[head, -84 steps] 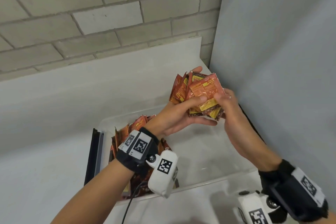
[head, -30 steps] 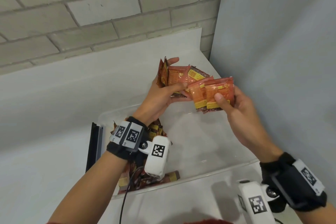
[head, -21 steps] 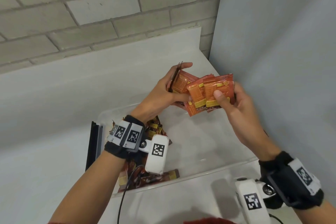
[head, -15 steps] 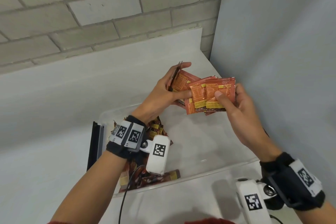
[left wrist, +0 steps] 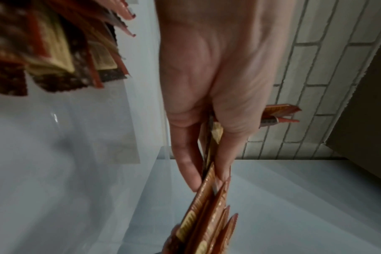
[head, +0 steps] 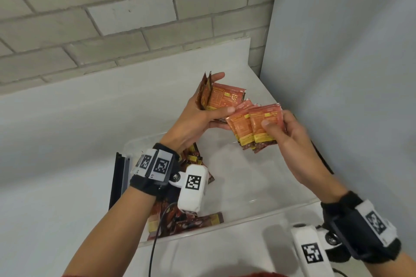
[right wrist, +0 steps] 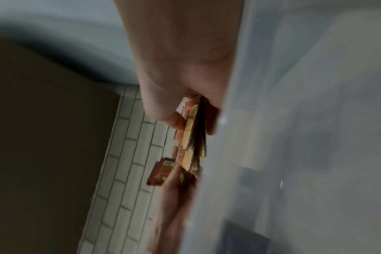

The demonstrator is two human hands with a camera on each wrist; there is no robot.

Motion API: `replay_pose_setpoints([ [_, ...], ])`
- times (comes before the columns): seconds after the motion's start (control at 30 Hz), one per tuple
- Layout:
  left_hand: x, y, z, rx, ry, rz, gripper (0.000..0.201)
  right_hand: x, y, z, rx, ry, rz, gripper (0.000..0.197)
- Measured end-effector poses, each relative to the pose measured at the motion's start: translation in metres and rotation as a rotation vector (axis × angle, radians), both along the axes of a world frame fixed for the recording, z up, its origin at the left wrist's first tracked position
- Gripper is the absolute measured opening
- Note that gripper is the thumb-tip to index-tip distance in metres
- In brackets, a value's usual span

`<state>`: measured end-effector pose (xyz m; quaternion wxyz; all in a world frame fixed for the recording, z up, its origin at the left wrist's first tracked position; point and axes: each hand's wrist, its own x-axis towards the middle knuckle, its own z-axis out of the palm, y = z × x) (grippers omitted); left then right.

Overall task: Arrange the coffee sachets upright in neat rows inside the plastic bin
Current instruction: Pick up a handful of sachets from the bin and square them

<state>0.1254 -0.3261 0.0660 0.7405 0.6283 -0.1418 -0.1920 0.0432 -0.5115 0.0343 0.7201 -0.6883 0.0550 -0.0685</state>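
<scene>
Right hand (head: 290, 139) pinches a small fan of sachets (head: 258, 126), thumb on front, long axis roughly vertical w/ dark ends down. Left hand (head: 195, 119) grips another few (head: 222, 96), just beside and touching at the overlap. Both bunches hang right over the bin (head: 247, 177), loose sachets piled at its left end (head: 180, 220), so the move looks like straight down.

Orange-and-yellow sachets (head: 258, 123), clear bin (head: 247, 216), grey brick wall (head: 112, 18).
</scene>
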Motion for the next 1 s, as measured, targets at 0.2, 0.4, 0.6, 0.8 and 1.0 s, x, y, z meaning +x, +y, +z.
replay_pose_setpoints([
  [0.2,-0.004,-0.007,-0.002,-0.026,0.017,-0.015,0.048,-0.003,0.001,0.001,-0.003,-0.058,0.038,0.026],
  [0.4,-0.003,-0.007,-0.007,-0.065,0.045,-0.011,0.059,0.004,-0.005,0.003,0.294,-0.109,-0.002,0.044],
  [0.6,-0.007,-0.014,-0.012,-0.003,0.1,-0.049,0.023,0.003,-0.005,0.0,0.238,-0.021,0.104,0.034],
  [0.8,-0.011,-0.02,-0.012,-0.007,0.162,-0.092,0.02,0.003,-0.005,0.001,0.266,-0.007,0.097,0.034],
  [1.0,-0.012,-0.022,-0.008,-0.039,0.182,-0.08,0.021,0.004,-0.004,0.002,0.305,-0.01,0.069,0.03],
])
